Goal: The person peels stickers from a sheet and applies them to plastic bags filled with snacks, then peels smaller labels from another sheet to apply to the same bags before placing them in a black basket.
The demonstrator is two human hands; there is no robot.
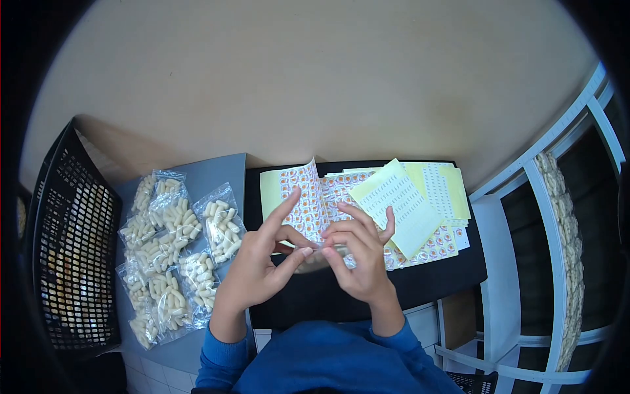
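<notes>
My left hand [259,262] and my right hand [364,256] meet over the black surface, fingertips pinched close together. Between them is a small see-through plastic bag [314,263], mostly hidden by the fingers; whatever it contains is hard to make out. The left index finger points up, away from the pinch, while the outer fingers of the right hand are raised. Just beyond the hands, a sheet of round orange-and-white stickers [298,197] stands partly curled up. A yellowish sheet with rows of small printed text [399,209] lies beside the right hand.
Several clear bags of pale, finger-shaped pieces [174,230] are heaped on a grey board [226,172] at left. A black perforated basket [75,243] stands at the far left. More label sheets [453,190] are stacked at right, near a white metal rack [548,246]. A wall rises behind.
</notes>
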